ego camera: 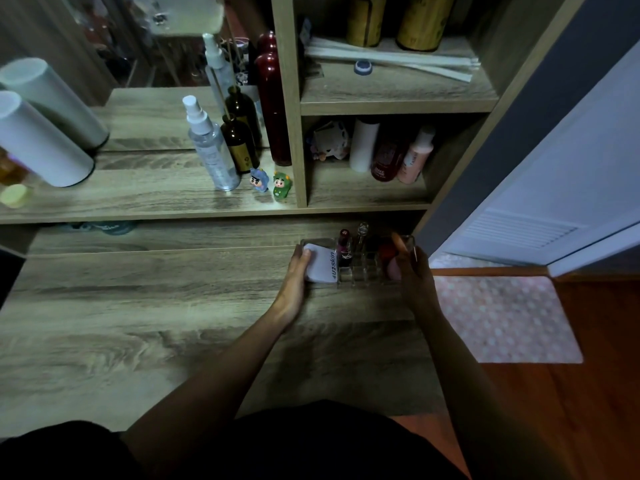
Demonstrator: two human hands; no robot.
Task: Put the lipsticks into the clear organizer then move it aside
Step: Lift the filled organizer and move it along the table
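Note:
The clear organizer [363,277] sits on the wooden desk near its far right corner, under the shelf. Lipsticks stand in its slots, one dark with a magenta band [344,245] and one with a clear cap [362,233]. A white packet [323,268] lies in its left compartment, and pink and red items fill the right end. My left hand [296,277] grips the organizer's left end, thumb on the white packet. My right hand [414,271] grips the right end, fingers curled over its wall.
A shelf unit rises just behind, holding a spray bottle [211,147], dark bottles, two small figurines [272,183] and a white cylinder [38,140]. The desk's right edge lies beside my right hand; below it are a pink mat [505,317] and a white door.

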